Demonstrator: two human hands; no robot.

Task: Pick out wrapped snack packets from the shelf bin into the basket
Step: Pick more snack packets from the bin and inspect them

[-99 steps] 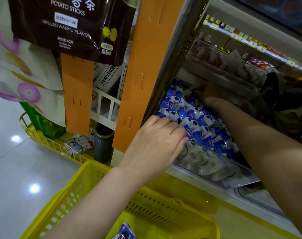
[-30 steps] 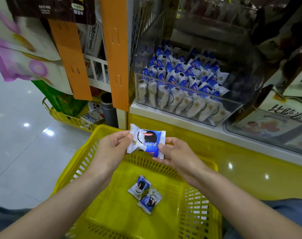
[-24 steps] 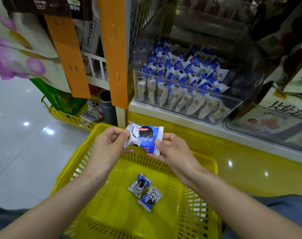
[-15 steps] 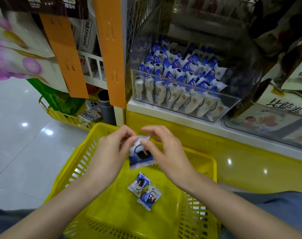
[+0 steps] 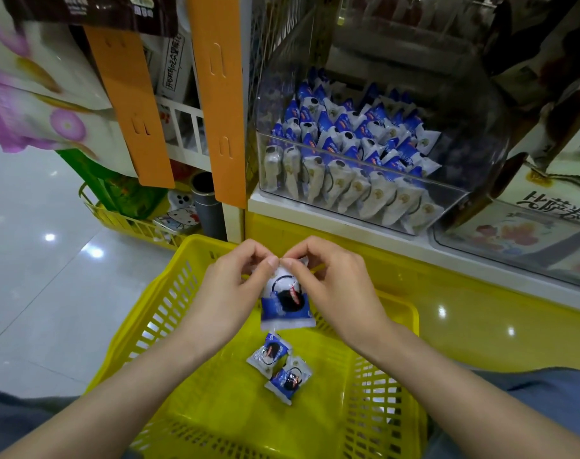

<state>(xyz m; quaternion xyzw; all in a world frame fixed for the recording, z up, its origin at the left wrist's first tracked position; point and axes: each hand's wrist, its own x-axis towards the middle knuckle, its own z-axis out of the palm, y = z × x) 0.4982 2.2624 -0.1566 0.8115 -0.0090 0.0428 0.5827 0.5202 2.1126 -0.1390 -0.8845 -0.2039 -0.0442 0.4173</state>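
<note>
A blue and white wrapped snack packet (image 5: 287, 303) hangs upright over the yellow basket (image 5: 404, 376). My left hand (image 5: 230, 293) and my right hand (image 5: 335, 286) both pinch its top edge between thumb and fingertips. Two more of the same packets (image 5: 279, 367) lie on the basket floor just below. The clear shelf bin (image 5: 464, 134) behind holds several rows of these packets, a hand's length above and beyond my hands.
Two orange hanging strips (image 5: 217, 97) hang left of the bin. A second yellow basket (image 5: 129, 223) with goods stands on the floor at left beside a grey tube (image 5: 207, 207). Another clear bin (image 5: 520, 240) sits at right. The yellow shelf base (image 5: 480, 319) runs behind the basket.
Both hands came out of the shelf bin with one packet. They held it flat by its ends, then turned it upright and lowered it over the basket, pinching its top.
</note>
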